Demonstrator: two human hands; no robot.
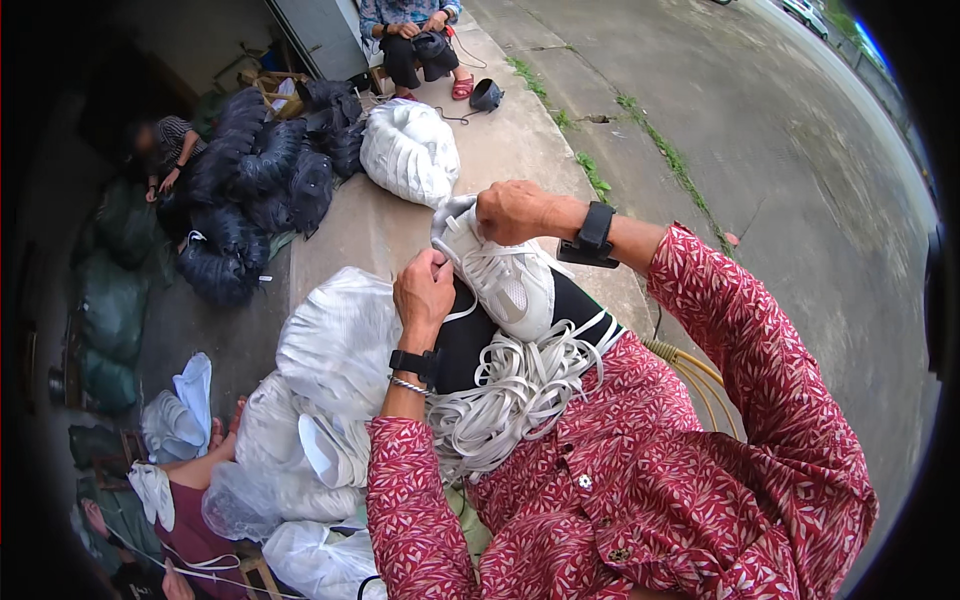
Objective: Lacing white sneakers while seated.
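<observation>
An off-white sneaker [522, 300] rests on my black-clad lap, its toe toward me. My left hand [424, 292] is closed in a pinch beside the shoe's left edge; what its fingers hold is hidden. At the shoe's upper opening, my right hand [520, 212] is curled shut over the lacing area, with its fingertips out of sight. Laces cross the shoe's tongue. A loose heap of white shoelaces [500, 400] lies on my lap just below the toe, against my patterned red shirt.
White bundles of shoe parts [340, 335] stand at my left, and another white bundle [410, 152] lies ahead. Black bundles [250, 190] are piled at the far left. A seated person [410, 30] handles a dark piece ahead; other people sit at the left. Yellow hose [700, 375] lies at my right.
</observation>
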